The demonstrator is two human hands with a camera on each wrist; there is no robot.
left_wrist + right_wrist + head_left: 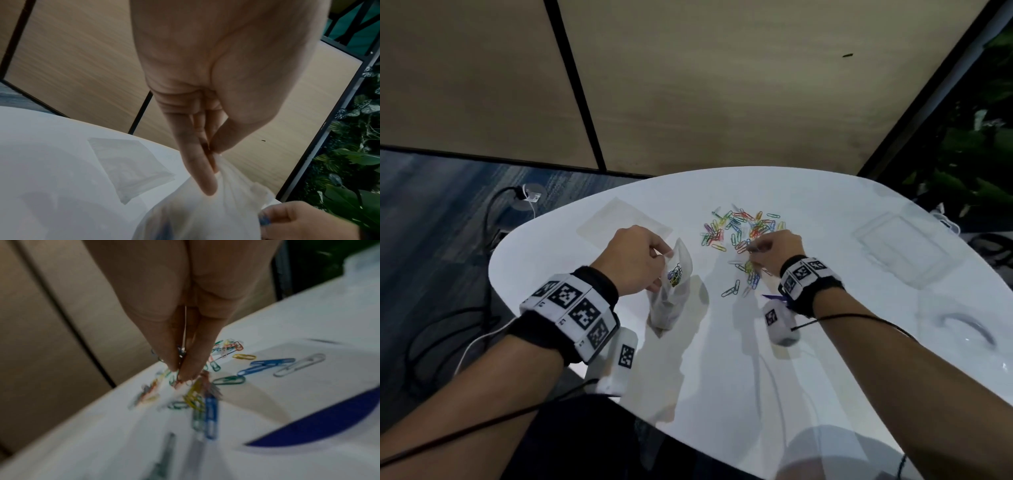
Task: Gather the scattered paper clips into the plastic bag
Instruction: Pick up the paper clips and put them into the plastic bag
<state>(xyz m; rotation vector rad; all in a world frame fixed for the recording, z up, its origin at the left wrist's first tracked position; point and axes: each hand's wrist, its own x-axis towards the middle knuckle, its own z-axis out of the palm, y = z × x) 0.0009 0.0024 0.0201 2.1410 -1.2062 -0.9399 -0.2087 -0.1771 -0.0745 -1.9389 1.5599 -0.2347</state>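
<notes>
Plastic at the left fingertips: thumb and fingers (205, 175) of the left hand (635, 262) pinch the gathered rim of the plastic bag (671, 294), probably to keep its mouth lifted and open toward the other hand.
Right fingertips: narrow, pressed together on a clip or two; the right hand (777, 248) works at the near edge of the pile, its fingers (191, 368) pointing down onto the table.
Bag contents: a few coloured clips already lie inside, seen through the film in the head view.
Paper clips: most of the paper clips (743, 228) still lie loose on the white table (722, 359), right of the bag, with a few strays nearer the person.
Why this layout: bag held just beside the pile, so each pinch has a short way to travel, by my reading.
Head view only: both hands, the whole scatter, and a flat clear bag (625, 219) lying behind the left hand.
Left wrist view only: the pinch on the rim up close; the clips in the bag are a blur there.
Right wrist view only: metal wire between the closed fingertips, which the head view leaves too small to judge.
Progress: early, judging by the pile.
</notes>
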